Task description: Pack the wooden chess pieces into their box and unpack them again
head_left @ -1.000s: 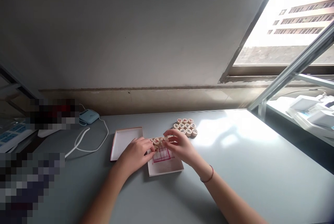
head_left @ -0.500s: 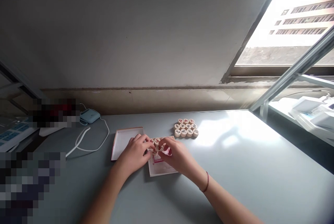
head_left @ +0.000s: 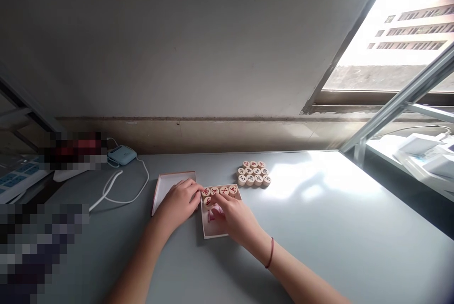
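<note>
Red-marked Chinese chess pieces [head_left: 223, 191] form a row along the far side of a shallow white box [head_left: 215, 235]. One more red-marked piece [head_left: 207, 202] lies in front of that row at the left. Over the box, my right hand [head_left: 232, 214] has its index finger and thumb closed around a piece beside it, mostly hidden by the fingers. My left hand [head_left: 180, 200] rests at the box's left edge, fingers loosely bent with nothing in them, fingertip near the far left corner. Beneath it is the box lid [head_left: 168, 185], partly covered.
Several black- and red-marked pieces [head_left: 254, 175] stand packed in rows beyond the box, to the right. A pale blue device [head_left: 122, 155] with a white cable [head_left: 147, 178] lies at the far left. A power strip [head_left: 21, 174] sits by the left edge, and a metal frame post [head_left: 376, 115] rises at right.
Pieces held between both hands are now in a row inside the box. My left hand has drawn back slightly left, while my right hand has moved a little left and nearer me.
</note>
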Tool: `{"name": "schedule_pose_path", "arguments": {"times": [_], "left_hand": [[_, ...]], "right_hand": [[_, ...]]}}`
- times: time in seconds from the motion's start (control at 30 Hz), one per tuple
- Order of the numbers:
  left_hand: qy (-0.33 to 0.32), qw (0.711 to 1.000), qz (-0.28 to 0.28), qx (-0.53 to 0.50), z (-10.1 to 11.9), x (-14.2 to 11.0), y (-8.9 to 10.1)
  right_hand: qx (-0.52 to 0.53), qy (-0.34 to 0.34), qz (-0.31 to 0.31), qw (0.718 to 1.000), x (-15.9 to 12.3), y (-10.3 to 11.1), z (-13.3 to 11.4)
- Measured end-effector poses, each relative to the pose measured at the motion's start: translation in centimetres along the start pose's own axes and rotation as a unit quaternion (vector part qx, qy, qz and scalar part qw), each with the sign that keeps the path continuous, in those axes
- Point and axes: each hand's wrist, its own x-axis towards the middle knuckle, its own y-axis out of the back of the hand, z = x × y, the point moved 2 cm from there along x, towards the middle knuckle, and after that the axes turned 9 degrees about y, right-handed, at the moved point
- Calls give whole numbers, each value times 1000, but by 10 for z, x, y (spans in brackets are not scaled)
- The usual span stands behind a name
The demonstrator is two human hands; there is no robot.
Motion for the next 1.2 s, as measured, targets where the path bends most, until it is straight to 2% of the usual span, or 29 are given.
{"name": "schedule_pose_path", "arguments": {"times": [0.2,0.4,0.53,0.63,0.7,0.77,0.87,1.07,1.2], "left_hand": [[-4,1000,6,-9,-1,0,1],[5,1000,1,-7,0,0,2],[-5,1000,8,-16,-2,-1,1],[-6,1000,0,-15,-1,0,0],[-4,1000,-9,-11,0,0,-1],[-1,1000,-16,-9,2,0,-1],[5,1000,-19,-9,3,0,-2],[4,1000,-11,-12,4,0,-2],[-15,1000,1,-9,5,1,-4]], "right_hand": [[74,1,9,997,1,0,1],[80,5,75,994,0,5,8],[69,-14,120,990,7,25,28],[-9,-92,171,981,20,49,57],[-70,-155,149,974,32,62,76],[-110,-201,82,970,47,68,91],[-128,-233,4,964,66,72,103],[-124,-247,-44,960,85,70,117],[-102,-241,-40,964,86,67,125]]}}
